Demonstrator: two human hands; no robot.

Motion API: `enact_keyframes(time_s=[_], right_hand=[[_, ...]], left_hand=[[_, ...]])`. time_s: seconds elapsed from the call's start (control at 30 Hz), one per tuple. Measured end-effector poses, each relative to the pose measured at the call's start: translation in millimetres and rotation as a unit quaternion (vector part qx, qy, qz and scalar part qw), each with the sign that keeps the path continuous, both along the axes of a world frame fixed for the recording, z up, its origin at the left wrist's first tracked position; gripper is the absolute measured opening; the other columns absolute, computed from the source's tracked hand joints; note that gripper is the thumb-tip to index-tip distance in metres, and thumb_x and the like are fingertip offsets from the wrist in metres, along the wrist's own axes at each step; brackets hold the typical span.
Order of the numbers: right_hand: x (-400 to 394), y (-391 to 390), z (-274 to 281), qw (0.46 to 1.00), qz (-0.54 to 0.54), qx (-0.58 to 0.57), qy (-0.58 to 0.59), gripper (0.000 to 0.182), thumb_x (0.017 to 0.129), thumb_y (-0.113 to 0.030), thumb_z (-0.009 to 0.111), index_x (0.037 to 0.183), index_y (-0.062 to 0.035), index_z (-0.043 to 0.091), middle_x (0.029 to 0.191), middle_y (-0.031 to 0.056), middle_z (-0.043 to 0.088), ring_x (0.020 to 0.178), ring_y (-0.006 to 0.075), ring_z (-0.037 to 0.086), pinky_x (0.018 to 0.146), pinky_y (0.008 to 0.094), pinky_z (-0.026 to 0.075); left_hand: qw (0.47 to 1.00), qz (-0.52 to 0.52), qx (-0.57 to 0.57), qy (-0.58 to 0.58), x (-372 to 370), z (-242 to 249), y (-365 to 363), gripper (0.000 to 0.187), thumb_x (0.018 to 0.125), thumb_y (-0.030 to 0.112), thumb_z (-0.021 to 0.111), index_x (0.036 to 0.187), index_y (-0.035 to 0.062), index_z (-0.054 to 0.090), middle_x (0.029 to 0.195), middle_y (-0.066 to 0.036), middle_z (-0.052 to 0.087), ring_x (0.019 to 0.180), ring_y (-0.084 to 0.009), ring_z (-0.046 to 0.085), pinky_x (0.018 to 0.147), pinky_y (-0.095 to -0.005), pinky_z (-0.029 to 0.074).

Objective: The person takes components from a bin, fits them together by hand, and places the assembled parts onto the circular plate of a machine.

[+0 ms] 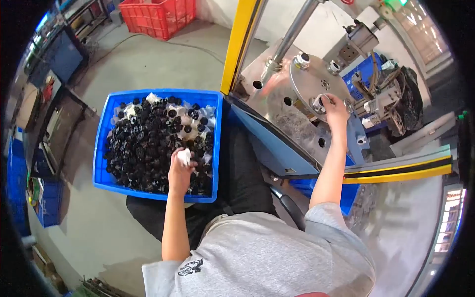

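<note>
Over the blue bin [99, 148] on my left, my left hand [179, 174] is closed around a small white plastic part [184, 157]. Many small round black parts [143, 141] fill the bin, with some white pieces among them. My right hand [336, 113] reaches to the near edge of the round metal turntable [306, 81] on the machine. Its thumb and fingers grip a small white part with a dark centre [319, 102], which sits at a holder on the turntable's rim. Two similar white-and-black parts [302, 60] stand farther round the rim.
A yellow post [237, 44] and a yellow-black bar [401, 172] frame the machine. A metal column [297, 34] rises from its plate. Behind the turntable are a pneumatic unit [358, 39] and a blue crate [363, 74]. A red crate [158, 17] stands on the floor.
</note>
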State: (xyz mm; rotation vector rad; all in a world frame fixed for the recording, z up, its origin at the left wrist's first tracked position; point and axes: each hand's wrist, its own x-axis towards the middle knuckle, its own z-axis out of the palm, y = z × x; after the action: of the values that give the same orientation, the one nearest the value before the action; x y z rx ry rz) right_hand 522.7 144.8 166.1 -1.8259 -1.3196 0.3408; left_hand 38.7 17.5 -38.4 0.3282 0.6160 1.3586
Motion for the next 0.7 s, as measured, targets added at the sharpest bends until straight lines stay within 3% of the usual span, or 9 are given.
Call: enact_keyframes(time_s=[0.1,0.17,0.27,0.33,0.37,0.5,0.6,0.67,0.7], right_hand=[[-17,-9,-2,0.999,-0.022,0.044,-0.011,0.029,0.089,-0.026,0.071,0.105,-0.0015,0.072,0.094,0.0076,0.073,0.082,0.0202,0.065,0.076,0.0293,0.051],[-23,-10,-2,0.996,-0.03,0.077,-0.027,0.03,0.088,-0.027,0.071,0.104,-0.0013,0.072,0.094,0.0078,0.073,0.081,0.0207,0.066,0.076,0.0289,0.051],[-18,-7,6,0.996,-0.035,0.036,-0.068,0.033,0.089,-0.027,0.07,0.112,-0.0029,0.069,0.095,0.009,0.072,0.085,0.0233,0.067,0.078,0.0302,0.051],[-16,-4,27,0.978,-0.152,-0.058,-0.13,0.036,0.09,-0.026,0.068,0.119,-0.0055,0.065,0.103,0.0085,0.07,0.088,0.0249,0.065,0.081,0.0334,0.051],[-19,-13,34,0.974,-0.131,0.017,-0.184,0.035,0.089,-0.021,0.066,0.12,-0.0064,0.063,0.108,0.0087,0.067,0.093,0.0249,0.064,0.084,0.0344,0.05],[-107,-37,22,0.978,0.101,0.112,-0.146,0.035,0.082,-0.004,0.059,0.117,-0.0067,0.06,0.115,0.0101,0.062,0.102,0.0249,0.059,0.092,0.036,0.046],[-211,-87,-30,0.932,0.356,0.061,-0.041,0.038,0.076,0.005,0.058,0.112,-0.0055,0.061,0.111,0.0119,0.061,0.102,0.027,0.056,0.095,0.0366,0.044],[-259,-124,-56,0.872,0.485,-0.016,0.065,0.039,0.077,0.006,0.063,0.114,-0.0062,0.062,0.118,0.0121,0.062,0.11,0.0296,0.059,0.101,0.0399,0.044],[-273,-135,-67,0.854,0.513,-0.044,0.077,0.045,0.075,0.008,0.064,0.118,-0.0057,0.061,0.124,0.013,0.061,0.114,0.0287,0.059,0.103,0.0406,0.044]], left_hand=[[0.999,-0.031,0.015,0.016,-2,26,-26,0.037,0.101,0.028,0.05,0.136,0.014,0.048,0.122,-0.016,0.058,0.091,-0.0277,0.062,0.075,-0.0305,0.051],[0.994,-0.038,-0.027,-0.102,-1,36,-38,0.037,0.101,0.025,0.052,0.135,0.0138,0.047,0.12,-0.016,0.057,0.092,-0.0284,0.062,0.076,-0.0334,0.052],[0.992,-0.013,-0.07,-0.107,9,32,-32,0.036,0.1,0.023,0.053,0.135,0.0136,0.047,0.12,-0.016,0.057,0.095,-0.0295,0.062,0.076,-0.0346,0.052],[0.984,0.029,-0.136,-0.113,18,27,-54,0.036,0.099,0.02,0.054,0.134,0.0135,0.048,0.12,-0.016,0.056,0.097,-0.0305,0.061,0.076,-0.0357,0.052],[0.988,0.01,-0.122,-0.096,24,30,-59,0.035,0.1,0.019,0.055,0.134,0.0132,0.048,0.121,-0.016,0.056,0.099,-0.0299,0.061,0.077,-0.0356,0.052],[0.989,-0.026,-0.126,-0.075,32,43,-53,0.035,0.104,0.026,0.05,0.135,0.0109,0.046,0.121,-0.017,0.059,0.087,-0.0257,0.062,0.073,-0.0343,0.052],[0.983,-0.049,-0.111,0.137,48,42,-52,0.036,0.104,0.027,0.05,0.137,0.0135,0.046,0.122,-0.016,0.061,0.082,-0.0218,0.06,0.067,-0.0305,0.049],[0.998,-0.062,-0.007,-0.031,51,38,-58,0.047,0.097,0.013,0.055,0.142,0.0109,0.042,0.122,-0.015,0.062,0.09,-0.0225,0.061,0.075,-0.0312,0.051],[0.998,-0.058,-0.014,-0.029,52,38,-65,0.047,0.097,0.013,0.055,0.142,0.0109,0.042,0.122,-0.015,0.062,0.09,-0.0225,0.061,0.075,-0.0312,0.051]])
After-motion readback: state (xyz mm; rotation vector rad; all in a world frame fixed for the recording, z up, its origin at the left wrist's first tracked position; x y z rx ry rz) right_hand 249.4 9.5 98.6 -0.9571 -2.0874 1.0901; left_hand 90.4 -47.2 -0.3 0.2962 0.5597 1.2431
